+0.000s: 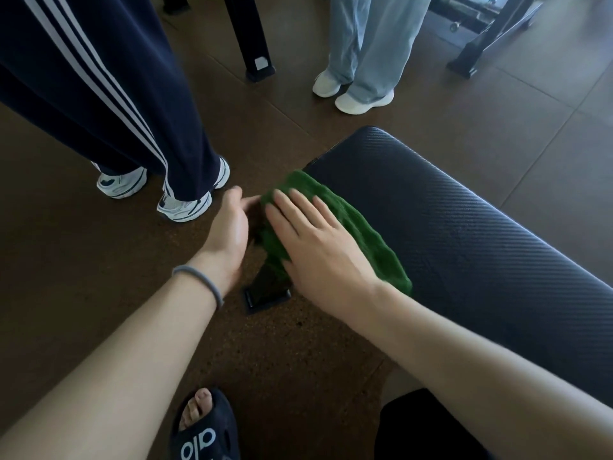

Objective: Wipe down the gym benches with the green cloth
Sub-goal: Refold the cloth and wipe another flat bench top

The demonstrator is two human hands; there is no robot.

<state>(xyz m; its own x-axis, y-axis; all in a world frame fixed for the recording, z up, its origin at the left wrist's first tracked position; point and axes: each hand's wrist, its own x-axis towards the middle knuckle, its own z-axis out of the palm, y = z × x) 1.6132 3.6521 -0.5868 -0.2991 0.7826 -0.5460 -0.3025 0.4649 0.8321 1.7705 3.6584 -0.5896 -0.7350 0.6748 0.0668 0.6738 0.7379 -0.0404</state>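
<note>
Brown rubber floor (pixel 99 293) with a speckled surface fills most of the view, and a black padded bench (pixel 464 234) with a ribbed cover enters from the right side. You have the green cloth (pixel 358 224) lying along the left long edge of the bench, near its far rounded corner; part of the cloth hangs down over this edge. Your right hand (pixel 318 247) lies flat on the cloth, and its fingers (pixel 288 207) are straight and a little spread, pressing the cloth on the edge. Your left hand (pixel 229 230) is just beside the cloth, at the side of the bench, with the palm turned to it. Its fingertips reach the hanging part of the cloth, but you cannot tell if they pinch it or only touch it. On your left wrist there is a grey hair band (pixel 199 280). Below the hands, a black bench foot (pixel 267 297) stands on the floor. Two other persons stand near: one in dark trousers with white stripes (pixel 99 94), one in light blue jeans (pixel 371 44) behind the far end of the bench. Your foot in a dark slipper (pixel 205 433) shows at the bottom.
</note>
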